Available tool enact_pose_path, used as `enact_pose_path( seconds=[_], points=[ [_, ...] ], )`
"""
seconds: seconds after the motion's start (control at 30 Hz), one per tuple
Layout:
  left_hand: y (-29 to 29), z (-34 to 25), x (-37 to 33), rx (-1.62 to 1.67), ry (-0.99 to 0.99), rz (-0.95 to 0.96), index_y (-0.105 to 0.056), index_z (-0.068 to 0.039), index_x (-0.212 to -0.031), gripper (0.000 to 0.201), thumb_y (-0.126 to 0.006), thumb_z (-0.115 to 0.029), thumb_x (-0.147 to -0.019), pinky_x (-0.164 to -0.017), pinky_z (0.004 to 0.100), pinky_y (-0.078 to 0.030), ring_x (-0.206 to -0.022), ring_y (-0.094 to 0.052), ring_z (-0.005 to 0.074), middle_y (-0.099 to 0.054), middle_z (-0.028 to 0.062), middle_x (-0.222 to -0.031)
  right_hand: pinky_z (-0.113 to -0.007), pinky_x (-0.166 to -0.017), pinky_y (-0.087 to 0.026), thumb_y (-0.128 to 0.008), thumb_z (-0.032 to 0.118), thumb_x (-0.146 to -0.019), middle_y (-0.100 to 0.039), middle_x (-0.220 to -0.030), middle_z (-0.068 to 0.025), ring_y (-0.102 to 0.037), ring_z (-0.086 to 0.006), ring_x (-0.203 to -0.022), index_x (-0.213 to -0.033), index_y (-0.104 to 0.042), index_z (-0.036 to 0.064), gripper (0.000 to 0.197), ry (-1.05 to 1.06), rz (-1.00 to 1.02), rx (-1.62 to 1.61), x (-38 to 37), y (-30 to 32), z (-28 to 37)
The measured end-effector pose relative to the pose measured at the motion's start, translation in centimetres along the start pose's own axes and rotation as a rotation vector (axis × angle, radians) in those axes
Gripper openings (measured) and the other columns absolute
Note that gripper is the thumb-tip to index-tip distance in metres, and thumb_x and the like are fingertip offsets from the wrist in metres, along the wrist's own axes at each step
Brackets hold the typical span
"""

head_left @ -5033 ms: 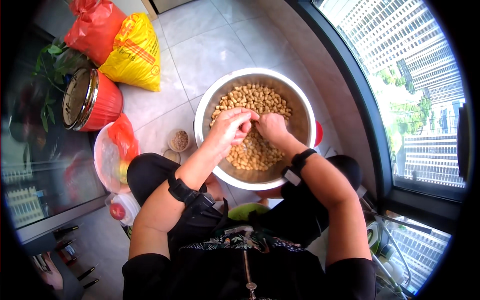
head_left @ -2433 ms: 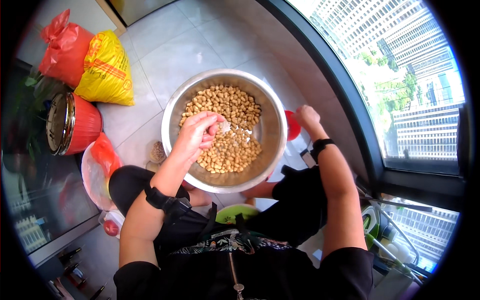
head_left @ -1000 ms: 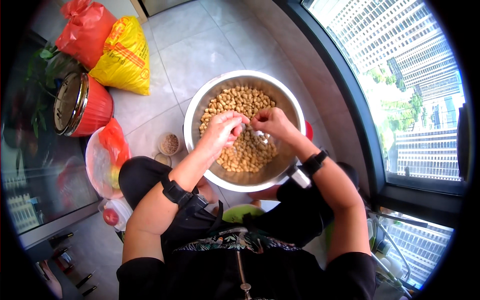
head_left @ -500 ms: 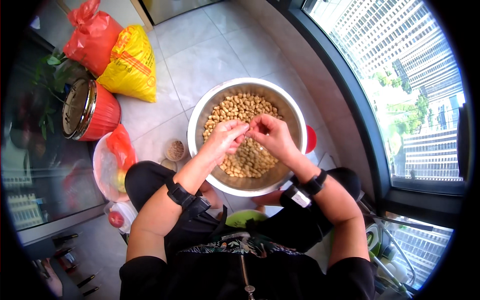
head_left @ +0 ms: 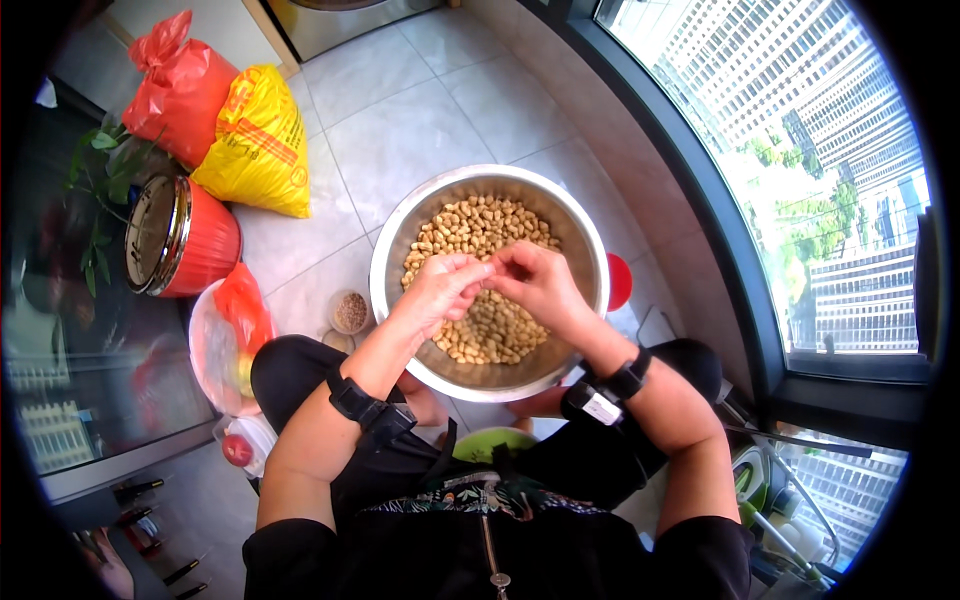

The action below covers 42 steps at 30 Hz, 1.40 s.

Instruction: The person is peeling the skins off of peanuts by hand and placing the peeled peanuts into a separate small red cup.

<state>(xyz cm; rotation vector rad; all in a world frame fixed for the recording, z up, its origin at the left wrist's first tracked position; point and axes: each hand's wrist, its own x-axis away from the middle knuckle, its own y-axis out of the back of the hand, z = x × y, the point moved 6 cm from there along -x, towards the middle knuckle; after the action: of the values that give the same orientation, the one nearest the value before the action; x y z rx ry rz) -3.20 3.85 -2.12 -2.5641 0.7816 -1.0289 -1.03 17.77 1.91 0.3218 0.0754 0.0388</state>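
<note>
A wide steel basin (head_left: 393, 243) holds a layer of unshelled peanuts (head_left: 478, 222), with more of them under my hands. Above the peanuts, my left hand (head_left: 443, 287) and my right hand (head_left: 538, 283) meet at the fingertips. Both are closed, thumbs pressed against the index fingers. Whatever is pinched between them is too small and too covered to make out. My remaining left fingers curl inward toward the palm. Left of the basin stands a small round container (head_left: 348, 311) with small brownish pieces in it.
To the left are a pink basin (head_left: 203, 368) with plastic bags, a red bucket (head_left: 212, 233), a yellow bag (head_left: 262, 150) and a red bag (head_left: 185, 90). A red round thing (head_left: 620, 281) juts from behind the steel basin. A green bowl (head_left: 490, 441) sits between my legs.
My right fingers have drawn in closer, and the fingertips of both hands stay together. The whole scene has shifted slightly downward in view.
</note>
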Motion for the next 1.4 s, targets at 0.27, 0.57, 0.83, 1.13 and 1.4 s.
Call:
enact_pose_path(
  seconds=[0.27,0.57,0.83,1.13,1.4],
  points=[
    [-0.6,-0.1,0.6,0.061,0.037,0.002,-0.059,-0.005,-0.089,0.017,-0.060,-0.023,-0.091,-0.037,0.0153,-0.020,-0.044,-0.030,-0.0001,-0.041,-0.0061,-0.060,-0.027,-0.059,-0.045,-0.070,0.008,-0.080,-0.058,-0.072,-0.0062,-0.055,-0.0112,-0.066,-0.083,-0.062,-0.0007,0.013,-0.005,0.050,-0.030,0.0,0.2,0.4],
    [-0.3,-0.3,0.6,0.016,-0.012,-0.006,-0.058,-0.004,-0.088,0.020,-0.059,-0.023,-0.091,-0.037,0.0150,-0.021,-0.045,-0.030,-0.0004,-0.041,-0.0058,-0.061,-0.030,-0.062,-0.047,-0.068,0.008,-0.081,-0.060,-0.074,-0.0100,-0.060,-0.0204,-0.068,-0.086,-0.063,-0.0017,0.012,-0.021,-0.049,-0.072,0.3,-0.1,-0.1],
    [-0.5,-0.5,0.5,0.107,-0.070,0.043,-0.057,-0.003,-0.088,0.019,-0.056,-0.021,-0.093,-0.037,0.0145,-0.021,-0.046,-0.032,0.0002,-0.043,-0.0044,-0.063,-0.025,-0.070,-0.047,-0.065,0.011,-0.086,-0.064,-0.084,-0.0050,-0.059,-0.0109,-0.079,-0.093,-0.066,-0.0025,0.015,-0.124,-0.067,-0.388,0.5,-0.6,-1.8],
    [0.9,0.5,-0.2,0.266,-0.103,-0.064,-0.053,-0.002,-0.090,0.014,-0.045,-0.014,-0.094,-0.039,0.0176,-0.025,-0.049,-0.037,0.0054,-0.049,0.0037,-0.071,-0.026,-0.065,-0.046,-0.066,0.004,-0.081,-0.061,-0.080,-0.0065,-0.060,-0.0145,-0.075,-0.094,-0.068,0.0022,0.012,0.173,0.003,0.045,-0.9,0.0,2.5],
    [0.3,0.4,-0.2,0.317,-0.068,-0.077,-0.052,-0.003,-0.092,0.012,-0.046,-0.014,-0.093,-0.040,0.0183,-0.028,-0.053,-0.040,0.0077,-0.052,0.0065,-0.074,-0.022,-0.055,-0.042,-0.066,0.008,-0.084,-0.064,-0.077,-0.0026,-0.055,-0.0093,-0.063,-0.096,-0.068,0.0010,0.013,-0.220,-0.037,-0.455,-0.9,-0.5,-1.5]
  ],
)
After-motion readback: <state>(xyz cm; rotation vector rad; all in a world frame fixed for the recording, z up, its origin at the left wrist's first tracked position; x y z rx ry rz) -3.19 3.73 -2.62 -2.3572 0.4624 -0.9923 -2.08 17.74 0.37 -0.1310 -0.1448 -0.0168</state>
